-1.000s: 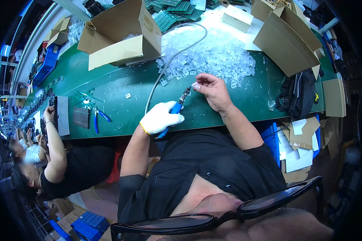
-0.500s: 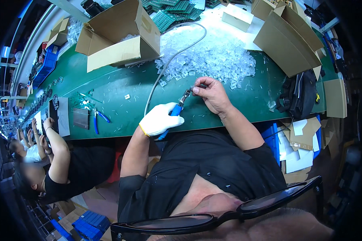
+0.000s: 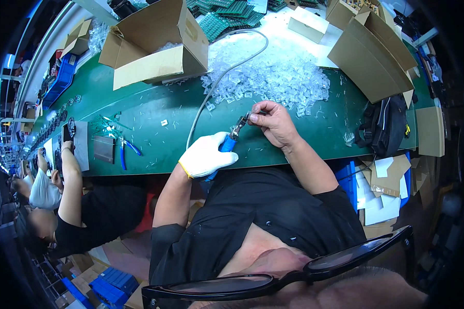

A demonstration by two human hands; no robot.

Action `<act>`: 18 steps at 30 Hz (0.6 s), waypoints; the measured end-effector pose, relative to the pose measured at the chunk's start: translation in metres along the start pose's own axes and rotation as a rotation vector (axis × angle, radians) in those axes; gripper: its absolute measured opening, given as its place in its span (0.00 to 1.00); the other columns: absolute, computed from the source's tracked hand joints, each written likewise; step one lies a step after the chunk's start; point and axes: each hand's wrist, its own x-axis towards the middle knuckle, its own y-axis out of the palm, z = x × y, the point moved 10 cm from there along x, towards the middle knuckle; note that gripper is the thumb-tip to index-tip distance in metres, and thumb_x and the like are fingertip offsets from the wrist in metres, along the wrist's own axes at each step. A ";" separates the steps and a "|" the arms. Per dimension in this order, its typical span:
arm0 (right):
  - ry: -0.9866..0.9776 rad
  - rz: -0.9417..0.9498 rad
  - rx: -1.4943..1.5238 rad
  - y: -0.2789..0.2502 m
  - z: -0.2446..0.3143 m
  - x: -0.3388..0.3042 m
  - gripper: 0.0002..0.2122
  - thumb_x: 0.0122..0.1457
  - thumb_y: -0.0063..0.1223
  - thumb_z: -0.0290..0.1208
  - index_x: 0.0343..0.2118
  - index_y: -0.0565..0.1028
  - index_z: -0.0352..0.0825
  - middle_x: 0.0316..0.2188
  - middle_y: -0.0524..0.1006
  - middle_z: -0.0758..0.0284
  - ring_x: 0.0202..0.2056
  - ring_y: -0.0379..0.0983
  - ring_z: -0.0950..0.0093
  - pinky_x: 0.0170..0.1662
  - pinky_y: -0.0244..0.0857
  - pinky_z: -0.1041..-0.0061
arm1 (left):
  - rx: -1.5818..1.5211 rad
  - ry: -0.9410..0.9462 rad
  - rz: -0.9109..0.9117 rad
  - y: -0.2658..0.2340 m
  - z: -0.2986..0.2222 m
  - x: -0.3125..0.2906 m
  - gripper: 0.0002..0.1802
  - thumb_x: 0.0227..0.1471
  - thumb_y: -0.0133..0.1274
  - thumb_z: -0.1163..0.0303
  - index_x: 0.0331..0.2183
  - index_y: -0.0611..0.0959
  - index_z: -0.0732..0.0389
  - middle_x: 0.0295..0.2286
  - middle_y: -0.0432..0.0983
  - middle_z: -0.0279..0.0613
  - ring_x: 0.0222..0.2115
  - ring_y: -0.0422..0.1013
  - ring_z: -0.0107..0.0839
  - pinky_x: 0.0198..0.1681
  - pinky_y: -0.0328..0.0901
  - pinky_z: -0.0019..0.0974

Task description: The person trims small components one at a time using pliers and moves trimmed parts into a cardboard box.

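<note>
My left hand, in a white glove, is closed around the blue grip of a hand tool with a metal jaw-like head. The tool looks like a pair of nippers, tilted up and to the right. Bare, my right hand pinches at the tool's tip with thumb and forefinger. Between them is a small dark or clear piece, too small to name. Beyond both hands lies a broad heap of small clear plastic pieces on the green tabletop. A grey cable loops from the heap to behind my left hand.
Open cardboard boxes stand at back left and back right. Blue-handled pliers and a dark flat block lie left. A black bag rests right. A co-worker sits at the left.
My hands hold nearly the same pose at the tool's tip. The co-worker at the left has stretched an arm farther forward over the table. The whole view has shifted slightly.
</note>
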 end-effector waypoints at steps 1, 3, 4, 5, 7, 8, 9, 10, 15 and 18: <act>0.002 -0.003 -0.005 -0.001 0.000 0.000 0.09 0.59 0.69 0.16 0.40 0.80 0.32 0.37 0.83 0.66 0.40 0.83 0.73 0.48 0.79 0.73 | 0.048 -0.014 0.010 -0.001 -0.002 0.000 0.30 0.53 0.64 0.48 0.45 0.81 0.65 0.34 0.80 0.59 0.35 0.77 0.55 0.44 0.70 0.49; 0.005 -0.007 -0.009 -0.001 0.000 0.000 0.09 0.59 0.69 0.16 0.39 0.80 0.32 0.37 0.83 0.66 0.40 0.83 0.73 0.48 0.79 0.73 | 0.099 -0.022 0.012 -0.004 -0.005 -0.001 0.31 0.53 0.65 0.49 0.48 0.82 0.65 0.32 0.80 0.52 0.34 0.76 0.46 0.43 0.71 0.47; 0.005 -0.005 -0.012 -0.002 0.000 0.000 0.09 0.59 0.69 0.15 0.39 0.80 0.32 0.37 0.83 0.66 0.40 0.83 0.73 0.47 0.79 0.72 | 0.151 -0.030 0.014 -0.004 -0.006 -0.001 0.31 0.53 0.65 0.50 0.50 0.82 0.64 0.31 0.80 0.46 0.32 0.75 0.38 0.42 0.71 0.44; 0.006 -0.002 -0.015 -0.002 0.000 0.000 0.09 0.59 0.69 0.15 0.39 0.81 0.32 0.36 0.83 0.66 0.40 0.83 0.73 0.47 0.79 0.72 | 0.150 -0.030 0.015 -0.004 -0.007 -0.002 0.31 0.53 0.65 0.50 0.50 0.82 0.64 0.31 0.80 0.46 0.32 0.75 0.38 0.42 0.71 0.44; -0.003 0.000 -0.016 -0.001 0.000 0.001 0.08 0.59 0.69 0.15 0.39 0.80 0.32 0.37 0.82 0.67 0.39 0.82 0.74 0.48 0.80 0.72 | 0.088 -0.027 -0.012 -0.007 -0.010 -0.003 0.30 0.52 0.64 0.48 0.44 0.81 0.65 0.34 0.81 0.60 0.36 0.77 0.57 0.44 0.70 0.51; -0.012 0.002 -0.016 0.000 0.000 0.001 0.08 0.60 0.68 0.15 0.39 0.80 0.32 0.37 0.81 0.67 0.39 0.82 0.74 0.48 0.80 0.71 | 0.088 -0.026 -0.012 -0.006 -0.010 -0.003 0.30 0.52 0.64 0.48 0.44 0.81 0.65 0.34 0.81 0.60 0.36 0.77 0.57 0.44 0.70 0.51; -0.010 0.003 -0.017 0.000 0.000 0.001 0.08 0.60 0.68 0.15 0.39 0.80 0.32 0.37 0.81 0.67 0.39 0.82 0.74 0.48 0.80 0.71 | 0.082 0.000 -0.042 -0.007 -0.012 -0.004 0.29 0.52 0.63 0.48 0.43 0.81 0.65 0.34 0.81 0.60 0.36 0.78 0.57 0.44 0.70 0.51; -0.006 0.006 -0.001 0.001 0.000 0.001 0.08 0.60 0.67 0.15 0.39 0.80 0.32 0.37 0.81 0.67 0.39 0.82 0.74 0.48 0.80 0.71 | 0.076 0.026 -0.072 -0.008 -0.014 -0.005 0.29 0.52 0.63 0.48 0.42 0.81 0.65 0.34 0.81 0.60 0.36 0.78 0.58 0.44 0.70 0.51; 0.005 0.032 0.047 0.005 0.000 0.000 0.09 0.59 0.67 0.13 0.38 0.80 0.32 0.37 0.80 0.67 0.40 0.81 0.74 0.49 0.80 0.70 | 0.131 0.018 -0.114 -0.011 -0.020 -0.006 0.25 0.52 0.61 0.50 0.40 0.81 0.64 0.33 0.80 0.60 0.36 0.78 0.59 0.44 0.71 0.52; -0.024 0.047 0.018 0.007 0.001 0.000 0.09 0.59 0.67 0.13 0.38 0.80 0.33 0.38 0.80 0.67 0.41 0.81 0.74 0.50 0.80 0.71 | 0.178 -0.016 -0.110 -0.014 -0.018 -0.008 0.24 0.52 0.62 0.52 0.42 0.82 0.62 0.33 0.82 0.57 0.36 0.79 0.56 0.44 0.72 0.50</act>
